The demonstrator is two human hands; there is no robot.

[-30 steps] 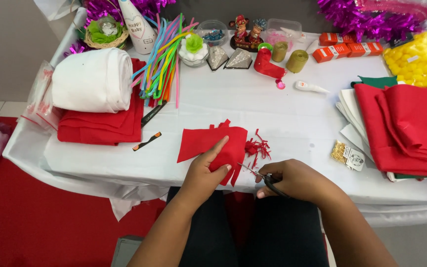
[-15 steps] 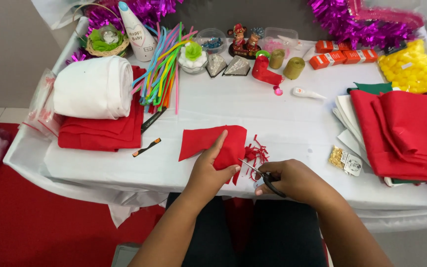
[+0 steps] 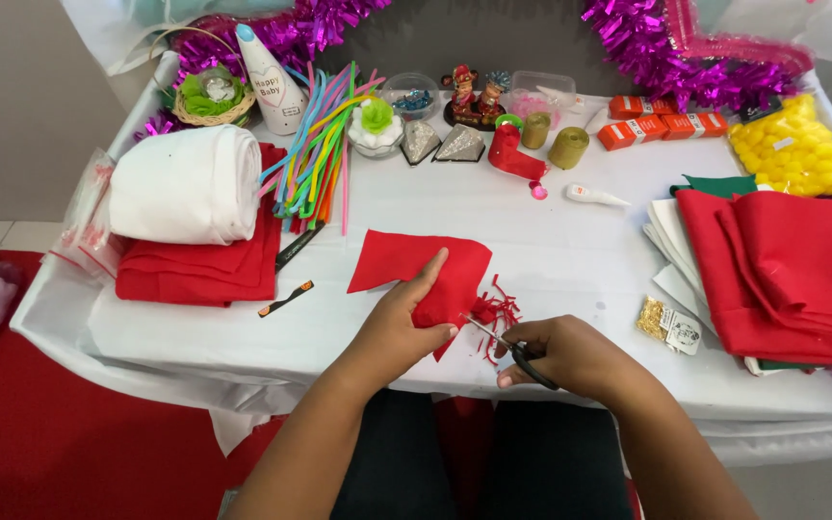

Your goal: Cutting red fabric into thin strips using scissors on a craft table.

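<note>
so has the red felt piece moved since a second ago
Yes. The red felt piece has been turned under the left hand: its jagged cut edge, earlier pointing toward the pipe cleaners, is now beside the scissors.

View: single head-worn camera, no second view to overlap with.
Position: above the near edge of the white-covered table, over the seated lap.
Direction: tilted down and forward, toward the far wall with purple tinsel.
Distance: close to the left hand and right hand, both low in centre frame; far table edge near the top.
Coverage: full table width, red floor at left, forearms entering from the bottom edge.
</note>
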